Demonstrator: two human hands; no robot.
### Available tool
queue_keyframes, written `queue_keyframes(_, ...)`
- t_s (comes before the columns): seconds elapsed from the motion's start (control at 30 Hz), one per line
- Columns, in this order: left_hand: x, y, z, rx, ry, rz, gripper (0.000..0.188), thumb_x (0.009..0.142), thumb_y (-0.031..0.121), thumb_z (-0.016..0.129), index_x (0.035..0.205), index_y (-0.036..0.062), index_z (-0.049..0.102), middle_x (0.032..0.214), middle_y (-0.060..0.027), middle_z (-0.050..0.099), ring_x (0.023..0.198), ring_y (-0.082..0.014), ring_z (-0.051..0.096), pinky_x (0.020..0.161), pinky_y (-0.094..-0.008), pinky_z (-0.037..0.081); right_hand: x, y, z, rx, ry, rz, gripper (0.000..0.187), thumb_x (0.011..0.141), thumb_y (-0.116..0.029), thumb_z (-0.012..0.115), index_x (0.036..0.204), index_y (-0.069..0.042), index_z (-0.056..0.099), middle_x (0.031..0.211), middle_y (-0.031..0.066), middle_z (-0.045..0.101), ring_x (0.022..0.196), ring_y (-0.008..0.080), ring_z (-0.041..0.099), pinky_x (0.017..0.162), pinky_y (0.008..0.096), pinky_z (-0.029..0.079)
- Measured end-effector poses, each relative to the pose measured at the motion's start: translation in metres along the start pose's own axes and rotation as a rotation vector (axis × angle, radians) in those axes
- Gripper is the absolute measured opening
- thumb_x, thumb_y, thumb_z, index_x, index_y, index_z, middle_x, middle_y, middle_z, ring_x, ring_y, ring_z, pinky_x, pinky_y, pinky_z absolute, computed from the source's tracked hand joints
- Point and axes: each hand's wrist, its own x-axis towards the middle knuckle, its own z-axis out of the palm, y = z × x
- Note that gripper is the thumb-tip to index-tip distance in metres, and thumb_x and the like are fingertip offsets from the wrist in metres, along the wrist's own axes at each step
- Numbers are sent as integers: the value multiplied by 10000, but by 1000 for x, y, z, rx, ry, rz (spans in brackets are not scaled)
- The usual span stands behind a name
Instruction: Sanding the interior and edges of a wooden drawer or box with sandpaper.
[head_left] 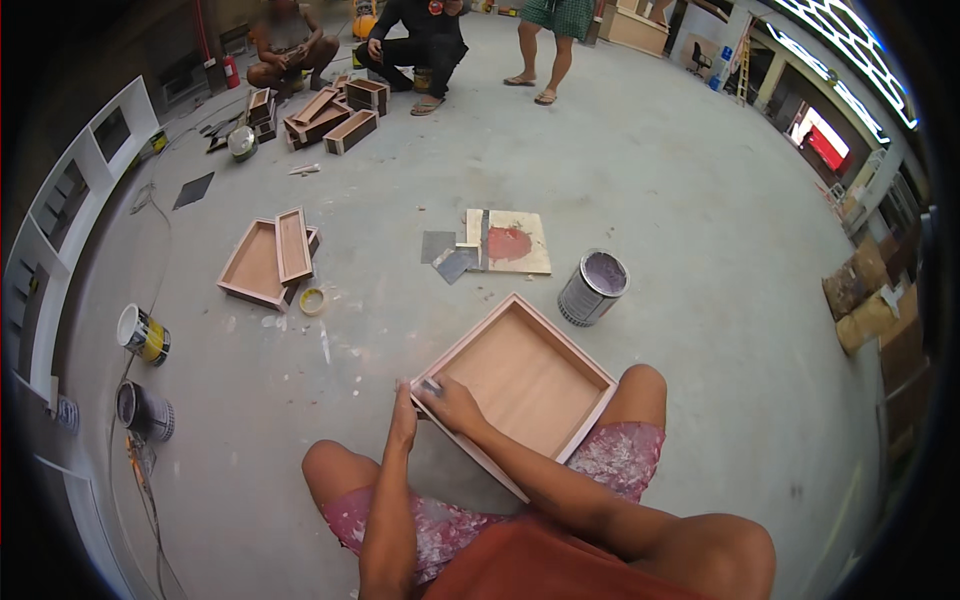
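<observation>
Fingers of my right hand are curled closely round a small dark grey piece, right at the left corner of this shallow wooden tray, while my left hand is up against that same corner from outside, how tightly closed I can't tell! And the tray sits by my bent legs, well in from the floor's left and right edges, with a paint can just past its far corner, to the right!
</observation>
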Motion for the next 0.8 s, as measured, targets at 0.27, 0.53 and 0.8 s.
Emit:
queue_keyframes(0.27, -3, 3, 16, 15, 101, 52, 656, 1126, 546, 282, 1377, 3, 552, 1214, -118, 646, 1084, -212, 613, 992, -362, 463, 12, 2, 3, 32, -11, -12, 527, 943, -462, 711, 1127, 31, 695, 1029, 278, 738, 986, 404, 730, 872, 447, 549)
queue_keyframes(0.53, -29, 33, 32, 2, 126, 70, 607, 1124, 558, 286, 1289, 58, 588, 1057, -68, 669, 902, -173, 664, 854, -331, 532, -6, 1, 2, 45, 33, -102, 535, 961, -490, 676, 1134, 16, 677, 1021, 293, 730, 986, 456, 711, 858, 480, 544)
queue_keyframes(0.8, -29, 25, 28, 146, 207, 171, 671, 1137, 502, 291, 1498, -42, 448, 1350, -134, 577, 1269, -232, 535, 1114, -349, 410, -11, 9, -6, -34, -84, -14, 542, 948, -490, 690, 1157, 9, 692, 1046, 282, 737, 999, 437, 717, 879, 471, 544)
